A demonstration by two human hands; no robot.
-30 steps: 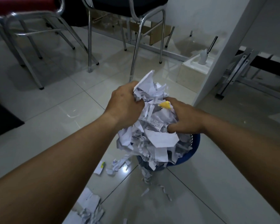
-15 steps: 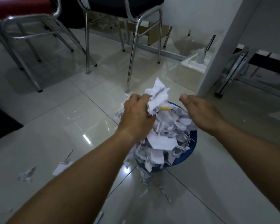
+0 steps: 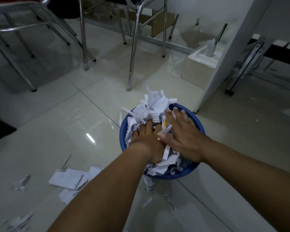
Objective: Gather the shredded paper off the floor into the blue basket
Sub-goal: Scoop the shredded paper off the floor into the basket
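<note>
The blue basket (image 3: 193, 120) stands on the tiled floor, heaped with white shredded paper (image 3: 155, 103) that rises above its far rim. Both hands lie flat on the heap inside the basket. My left hand (image 3: 146, 139) presses down with straight fingers pushed into the shreds. My right hand (image 3: 181, 134) presses beside it, fingers spread toward the far rim. A yellow scrap shows between the hands. Loose paper pieces (image 3: 69, 179) lie on the floor left of the basket, and small shreds (image 3: 149, 186) lie at its near side.
Chrome chair legs (image 3: 132, 52) stand just behind the basket, more chair legs (image 3: 15, 52) at the far left. A white tissue box (image 3: 201, 67) sits by a white panel (image 3: 224, 64) to the right. More scraps (image 3: 20, 181) lie at the lower left.
Both hands came down with the paper bundle into the basket. They let go of it and now press flat on the heap, which sits lower.
</note>
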